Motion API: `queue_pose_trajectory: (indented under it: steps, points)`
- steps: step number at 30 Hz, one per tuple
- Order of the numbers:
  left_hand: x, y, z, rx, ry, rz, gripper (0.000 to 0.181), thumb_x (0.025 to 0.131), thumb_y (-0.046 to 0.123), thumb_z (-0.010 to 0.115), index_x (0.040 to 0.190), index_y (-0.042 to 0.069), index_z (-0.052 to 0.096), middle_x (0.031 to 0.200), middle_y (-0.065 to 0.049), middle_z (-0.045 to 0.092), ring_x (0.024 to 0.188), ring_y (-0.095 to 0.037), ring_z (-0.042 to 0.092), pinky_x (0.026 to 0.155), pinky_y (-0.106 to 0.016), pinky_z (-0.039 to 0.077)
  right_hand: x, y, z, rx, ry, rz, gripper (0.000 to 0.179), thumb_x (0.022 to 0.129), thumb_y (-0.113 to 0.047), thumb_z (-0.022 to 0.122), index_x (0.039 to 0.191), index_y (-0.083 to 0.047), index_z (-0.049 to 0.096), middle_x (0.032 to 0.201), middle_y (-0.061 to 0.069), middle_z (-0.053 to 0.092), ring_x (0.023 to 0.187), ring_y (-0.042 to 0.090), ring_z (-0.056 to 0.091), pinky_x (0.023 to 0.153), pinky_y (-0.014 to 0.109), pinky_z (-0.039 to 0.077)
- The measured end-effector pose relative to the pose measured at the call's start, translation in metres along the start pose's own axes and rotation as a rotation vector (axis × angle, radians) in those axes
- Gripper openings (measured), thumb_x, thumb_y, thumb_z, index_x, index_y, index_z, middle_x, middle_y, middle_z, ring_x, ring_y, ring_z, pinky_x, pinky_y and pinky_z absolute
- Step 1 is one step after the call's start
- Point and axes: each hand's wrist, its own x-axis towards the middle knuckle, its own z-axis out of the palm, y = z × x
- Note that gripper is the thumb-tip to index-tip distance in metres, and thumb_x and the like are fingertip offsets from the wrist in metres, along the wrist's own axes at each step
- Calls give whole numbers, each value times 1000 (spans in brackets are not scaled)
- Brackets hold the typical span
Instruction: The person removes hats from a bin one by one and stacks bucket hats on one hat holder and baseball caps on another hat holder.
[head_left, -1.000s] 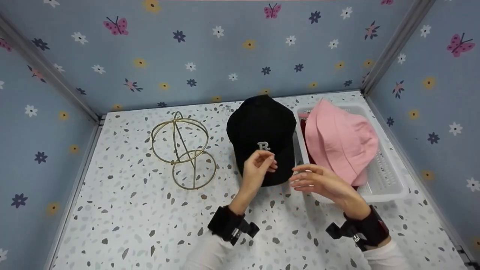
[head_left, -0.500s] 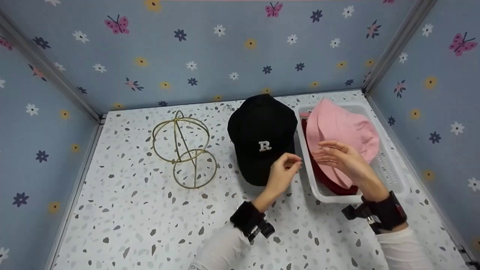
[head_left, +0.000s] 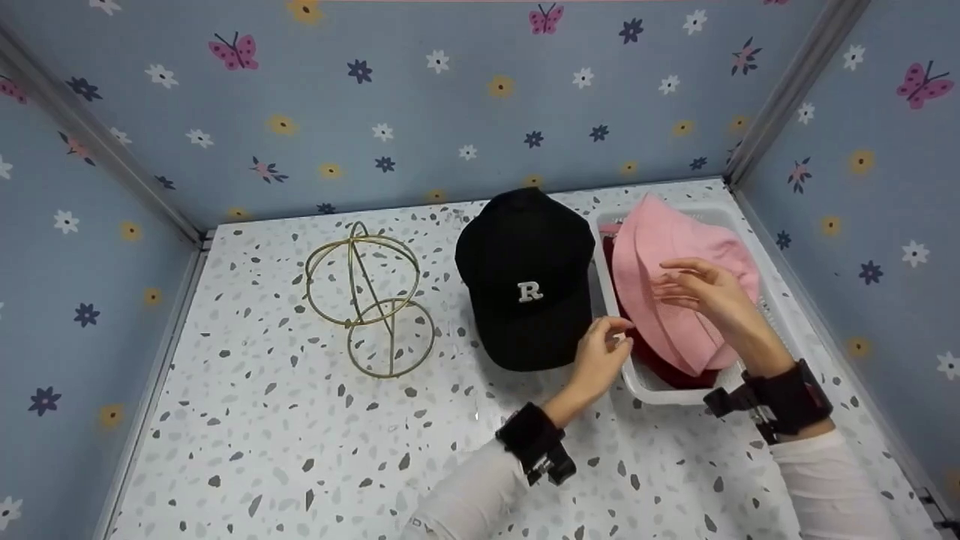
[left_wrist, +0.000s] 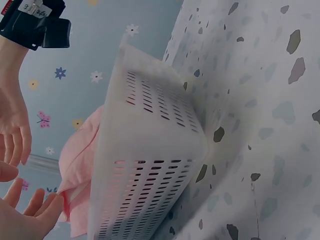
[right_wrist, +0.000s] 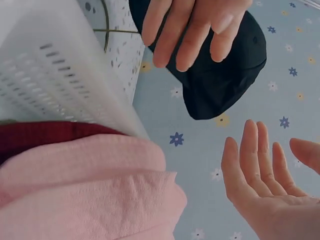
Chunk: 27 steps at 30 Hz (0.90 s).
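A pink bucket hat [head_left: 675, 240] lies on its side in a white perforated basket [head_left: 720, 396], over a dark red item [head_left: 694, 381]. My right hand [head_left: 716, 300] hovers above the pink hat, fingers extended and holding nothing. Over the basket's left rim is my left hand [head_left: 602, 356], its fingers loosely bent around an empty gap. In the left wrist view, the left fingertips [left_wrist: 56, 202] overlap the hat's edge. A black baseball cap [head_left: 525, 247] with a silver letter R stands left of the basket, brim toward me.
A gold wire stand [head_left: 390, 337] with a round top and ring base is on the left of the speckled white table [head_left: 300, 435]. Blue flowered panels [head_left: 420, 112] enclose the back and sides.
Both hands have moved right, away from the black cap. The right one has also risen over the pink hat, while the left has reached the basket's rim. The cap stays put.
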Motion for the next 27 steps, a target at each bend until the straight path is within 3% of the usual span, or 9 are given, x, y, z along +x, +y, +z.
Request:
queue_pose_trajectory:
  steps: [4,8,9,14,19,21,23,26,27]
  points:
    - [-1,-6,7,100,-33,-12,26,84,8,51,109,4,56,112,-7,54,110,-15,48,92,-23,39,15,26,-33,-156,127,2,38,88,-17,55,121,0,47,107,22,58,92,32,59,78,36,49]
    - [-4,-5,11,163,-61,-93,35,84,7,52,119,3,51,130,-14,42,120,-22,40,99,-29,33,19,28,-43,-212,163,-14,38,87,-19,56,120,-2,49,104,19,60,90,30,61,76,34,50]
    - [-5,-5,12,171,-69,-110,38,85,8,52,122,3,48,134,-15,38,123,-24,36,100,-31,31,15,19,-35,-185,140,-21,35,88,-19,55,119,-2,50,103,19,60,89,28,61,78,33,50]
    - [-9,-8,20,151,-90,-203,57,88,9,51,136,-1,23,142,-23,16,128,-31,23,102,-40,27,17,10,-38,-158,129,-36,32,88,-14,54,117,0,51,100,16,62,86,25,63,75,31,51]
    - [-13,-15,28,89,-67,-291,70,86,9,53,138,-4,8,143,-23,10,131,-30,15,106,-40,18,26,16,-52,-318,219,-106,33,86,-21,58,114,-2,55,96,12,64,82,21,64,70,27,52]
    - [-15,-20,31,58,-54,-303,72,85,7,55,137,-6,7,143,-25,12,130,-31,18,106,-39,18,22,1,-39,-329,219,-137,30,87,-19,56,111,-1,56,94,12,64,81,20,64,70,26,51]
    - [-18,-25,33,38,-47,-309,69,85,7,55,136,-8,10,139,-26,22,126,-31,28,104,-37,25,20,-12,-27,-329,243,-162,27,86,-16,57,108,-1,58,91,10,65,79,17,64,68,22,51]
    - [-22,-30,36,7,-44,-313,58,87,8,52,133,-8,21,126,-26,42,114,-30,45,96,-33,36,13,-39,-1,-422,278,-150,23,88,-13,54,105,1,57,86,2,64,76,10,63,67,18,50]
    - [-23,-31,37,-4,-42,-312,53,88,9,51,131,-7,25,120,-25,47,108,-29,49,92,-31,39,14,-42,-1,-501,312,-137,25,88,-14,53,106,3,56,84,-3,63,75,6,61,66,16,49]
